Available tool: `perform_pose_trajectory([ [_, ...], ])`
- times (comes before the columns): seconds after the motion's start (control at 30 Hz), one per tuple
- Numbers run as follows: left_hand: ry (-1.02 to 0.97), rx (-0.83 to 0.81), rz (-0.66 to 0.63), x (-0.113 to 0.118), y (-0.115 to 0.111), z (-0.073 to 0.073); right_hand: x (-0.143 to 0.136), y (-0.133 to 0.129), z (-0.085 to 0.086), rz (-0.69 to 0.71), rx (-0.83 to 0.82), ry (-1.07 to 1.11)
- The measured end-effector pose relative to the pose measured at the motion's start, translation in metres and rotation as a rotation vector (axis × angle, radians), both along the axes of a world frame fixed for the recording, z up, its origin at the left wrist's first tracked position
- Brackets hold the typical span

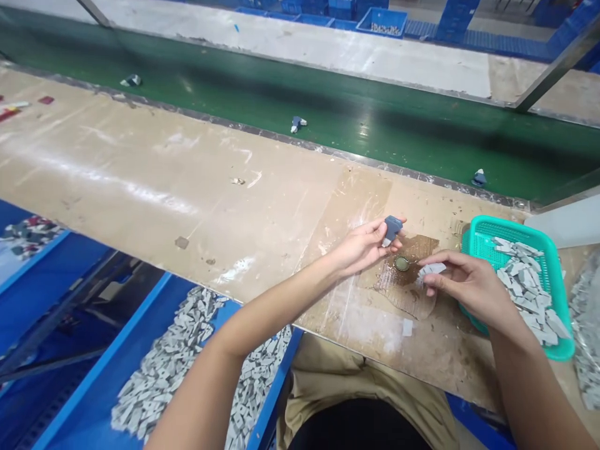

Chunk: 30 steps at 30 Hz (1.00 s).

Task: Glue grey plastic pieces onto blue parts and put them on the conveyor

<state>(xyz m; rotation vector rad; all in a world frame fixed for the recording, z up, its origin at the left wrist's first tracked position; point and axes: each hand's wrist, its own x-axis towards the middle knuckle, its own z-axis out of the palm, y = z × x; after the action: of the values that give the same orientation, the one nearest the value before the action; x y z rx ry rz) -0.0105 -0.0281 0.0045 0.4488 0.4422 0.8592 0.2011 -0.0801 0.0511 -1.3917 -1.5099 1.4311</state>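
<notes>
Between the thumb and fingers of my left hand [363, 247] is a dark blue-grey plastic part [392, 229] with a pale lower end. My right hand [469, 281] pinches a light grey plastic piece [431, 270] a little to the right of it. Below and between both hands, a small round dish [402, 264] sits on a wet brown patch of cardboard [417, 294]. To the right of my right hand stands a turquoise basket [477, 240] of similar grey pieces [527, 284]. The two held parts are apart.
Beyond the worktable [154, 181] runs a green conveyor belt [225, 100] carrying small blue-and-white parts [298, 124]. A blue bin [154, 300] full of grey pieces stands below the near edge. A clear plastic bag [588, 325] lies at the right. Metal posts [557, 72] rise behind the belt.
</notes>
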Motion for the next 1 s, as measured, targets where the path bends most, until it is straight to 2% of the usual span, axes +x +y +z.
perform_pose_trajectory([
  [0.1, -0.018, -0.025, -0.101, 0.004, -0.005, -0.002, -0.009, -0.006, -0.006, -0.176, 0.086, 0.043],
  [0.17, 0.013, -0.025, -0.182, 0.007, -0.010, -0.003, -0.015, -0.011, -0.011, -0.234, 0.148, 0.040],
  [0.23, 0.082, 0.020, -0.263, 0.008, -0.014, -0.001, -0.017, -0.016, -0.016, -0.236, 0.223, -0.036],
  [0.37, 0.222, 0.099, -0.442, 0.006, -0.015, 0.004, -0.017, -0.022, -0.022, -0.197, 0.465, -0.356],
  [0.47, 0.274, 0.105, -0.488, 0.004, -0.012, 0.003, -0.014, -0.020, -0.021, -0.090, 0.649, -0.587],
  [0.63, 0.257, 0.090, -0.459, 0.004, -0.011, -0.002, 0.000, -0.018, -0.024, 0.117, 0.922, -0.747],
  [0.73, 0.258, 0.073, -0.427, 0.005, -0.012, -0.002, 0.006, -0.020, -0.026, 0.180, 1.005, -0.774],
  [0.8, 0.280, 0.075, -0.407, 0.005, -0.011, 0.001, 0.006, -0.021, -0.025, 0.186, 1.015, -0.776],
  [0.87, 0.297, 0.082, -0.359, 0.003, -0.009, 0.004, 0.002, -0.021, -0.022, 0.126, 1.009, -0.767],
  [0.93, 0.274, 0.074, -0.255, -0.001, -0.005, 0.009, -0.001, -0.019, -0.020, 0.035, 0.927, -0.783],
  [1.0, 0.205, 0.044, -0.139, -0.006, 0.000, 0.013, -0.004, -0.016, -0.020, -0.025, 0.771, -0.795],
])
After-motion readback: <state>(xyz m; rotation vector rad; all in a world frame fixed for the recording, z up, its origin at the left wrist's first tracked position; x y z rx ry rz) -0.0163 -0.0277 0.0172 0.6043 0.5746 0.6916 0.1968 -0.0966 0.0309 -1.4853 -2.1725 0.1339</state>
